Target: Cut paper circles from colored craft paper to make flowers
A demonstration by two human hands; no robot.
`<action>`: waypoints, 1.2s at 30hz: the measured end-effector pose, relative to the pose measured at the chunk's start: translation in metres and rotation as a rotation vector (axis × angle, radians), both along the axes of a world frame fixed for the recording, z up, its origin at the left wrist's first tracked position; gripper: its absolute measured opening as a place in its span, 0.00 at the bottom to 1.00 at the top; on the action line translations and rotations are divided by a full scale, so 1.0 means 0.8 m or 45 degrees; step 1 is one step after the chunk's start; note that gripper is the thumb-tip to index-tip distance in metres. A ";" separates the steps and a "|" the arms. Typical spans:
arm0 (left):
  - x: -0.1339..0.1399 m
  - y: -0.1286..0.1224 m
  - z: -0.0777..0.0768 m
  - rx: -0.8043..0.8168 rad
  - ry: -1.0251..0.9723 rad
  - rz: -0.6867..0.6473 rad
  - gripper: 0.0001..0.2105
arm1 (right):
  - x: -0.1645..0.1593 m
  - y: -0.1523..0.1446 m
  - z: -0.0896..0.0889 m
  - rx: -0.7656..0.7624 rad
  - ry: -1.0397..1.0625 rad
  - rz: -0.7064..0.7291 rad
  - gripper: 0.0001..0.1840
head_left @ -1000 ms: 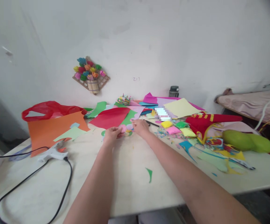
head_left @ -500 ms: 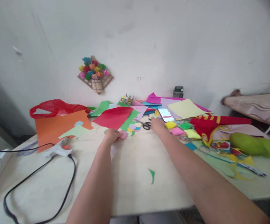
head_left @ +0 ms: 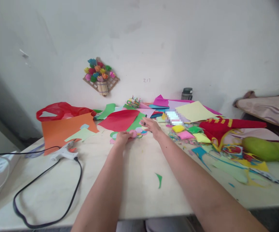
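Observation:
My left hand [head_left: 124, 137] is closed, its fingertips pinching a pink paper circle [head_left: 133, 133] just above the table. Several pastel paper circles [head_left: 138, 130] lie right beside it, and a few more, green and pink [head_left: 113, 136], show to the left of the hand. My right hand [head_left: 153, 128] is over the right end of the circles, fingers bent. Black parts of the scissors [head_left: 144, 124] show at its fingers; the rest is hidden by the hand. Behind the hands lie a red sheet [head_left: 118, 120] and a green sheet [head_left: 137, 121].
A white glue gun [head_left: 65, 154] with a looping black cord lies left, near an orange sheet [head_left: 57, 133]. On the right are a phone [head_left: 174, 118], small bright packets [head_left: 186, 135], paper scraps [head_left: 233, 169] and green fruit [head_left: 257, 148]. A green scrap [head_left: 159, 180] lies in front.
My right hand has moved left, from beside the phone toward the circles; the scissors no longer show on the table. The pink circle in my left hand is now closer to the other circles.

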State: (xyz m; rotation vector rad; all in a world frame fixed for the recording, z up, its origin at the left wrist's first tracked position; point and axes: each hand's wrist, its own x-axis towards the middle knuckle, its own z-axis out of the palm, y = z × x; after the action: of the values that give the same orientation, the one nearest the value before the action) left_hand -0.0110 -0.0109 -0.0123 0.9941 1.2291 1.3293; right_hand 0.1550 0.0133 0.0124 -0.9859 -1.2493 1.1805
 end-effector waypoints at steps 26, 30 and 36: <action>-0.026 -0.015 0.011 -0.021 0.749 -0.156 0.11 | -0.032 -0.033 -0.019 0.569 -1.054 -0.367 0.12; -0.034 -0.021 0.011 0.126 0.517 -0.370 0.17 | -0.036 -0.028 -0.025 0.504 -1.000 -0.260 0.11; -0.030 -0.024 0.013 0.144 0.480 -0.422 0.19 | -0.041 -0.011 -0.043 0.484 -0.699 -0.150 0.09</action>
State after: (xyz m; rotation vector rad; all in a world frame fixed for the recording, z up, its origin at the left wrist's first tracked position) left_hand -0.0347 -0.0297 -0.0022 1.5089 1.2041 0.9860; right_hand 0.1222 0.0048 -0.0219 -1.1091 -1.7405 0.5560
